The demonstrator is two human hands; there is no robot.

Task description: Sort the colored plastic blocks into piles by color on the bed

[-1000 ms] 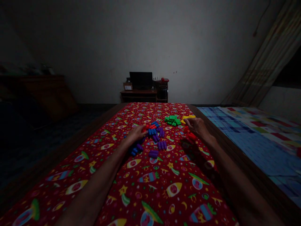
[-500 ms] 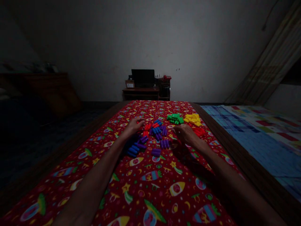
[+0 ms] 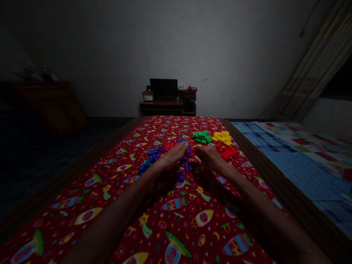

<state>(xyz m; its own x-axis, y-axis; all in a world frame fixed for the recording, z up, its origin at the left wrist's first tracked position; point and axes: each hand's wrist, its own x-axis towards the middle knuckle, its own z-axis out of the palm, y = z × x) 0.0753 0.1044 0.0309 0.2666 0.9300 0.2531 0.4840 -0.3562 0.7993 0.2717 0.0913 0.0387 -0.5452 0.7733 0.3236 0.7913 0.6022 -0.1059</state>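
My left hand point(image 3: 173, 154) lies flat, fingers stretched, on a mixed heap of purple, blue and red toy blocks point(image 3: 182, 171) on the red patterned cloth point(image 3: 176, 220). My right hand point(image 3: 209, 156) rests beside it with its fingers extended, the fingertips of both nearly meeting over the heap. More blue and purple blocks point(image 3: 152, 157) lie just left of my left hand. Sorted piles sit beyond: green blocks point(image 3: 202, 136), yellow blocks point(image 3: 222, 137) and red blocks point(image 3: 227, 151) right of my right hand. In the dim light I cannot tell whether a block is under either palm.
The cloth covers a long wooden table point(image 3: 291, 200). A checked sheet point(image 3: 302, 157) lies to the right. At the far wall stands a small desk with a dark monitor point(image 3: 164, 89). A curtain point(image 3: 316, 73) hangs at the right.
My left hand moved right, from the heap's left side onto its middle. My right hand came back left from the yellow pile to meet it. Some blue and purple blocks now lie uncovered at the left.
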